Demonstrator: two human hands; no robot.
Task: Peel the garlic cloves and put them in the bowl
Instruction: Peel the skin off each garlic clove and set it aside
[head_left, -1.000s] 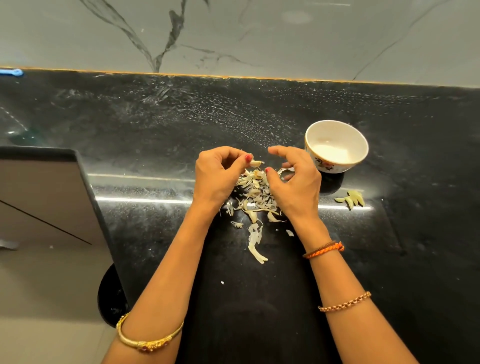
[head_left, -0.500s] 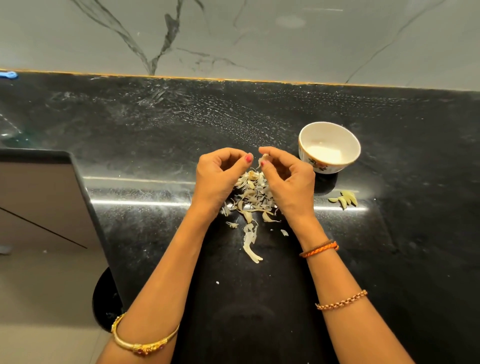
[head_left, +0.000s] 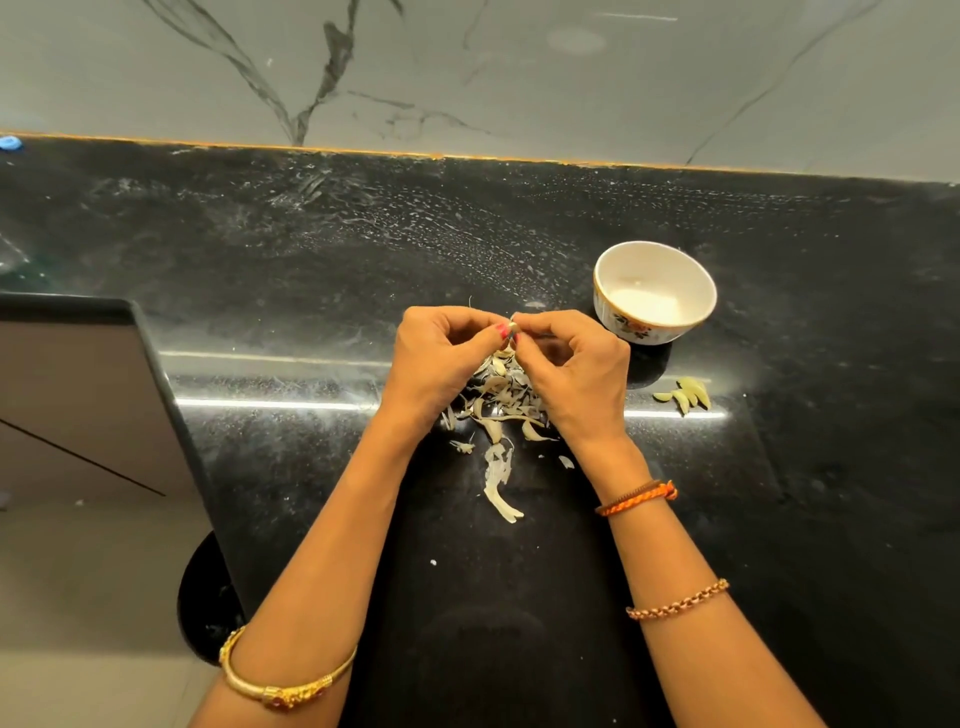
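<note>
My left hand (head_left: 441, 358) and my right hand (head_left: 574, 371) meet fingertip to fingertip over the black counter, both pinching one small garlic clove (head_left: 512, 328) that is mostly hidden by the fingers. Under the hands lies a heap of dry garlic skins (head_left: 498, 400), with one long strip (head_left: 500, 488) trailing toward me. A white bowl (head_left: 654, 291) with a flower print stands upright just right of and beyond my right hand. A few pale peeled cloves (head_left: 685, 396) lie on the counter below the bowl, outside it.
The black stone counter (head_left: 519, 234) runs back to a grey marble wall (head_left: 467, 67). Its edge (head_left: 171, 395) drops off at my left to a floor far below. A small blue object (head_left: 10, 143) sits at the far left by the wall.
My two hands have closed together, so their fingertips now touch around the clove. The camera view has shifted slightly; the bowl and the cloves on the counter have not moved.
</note>
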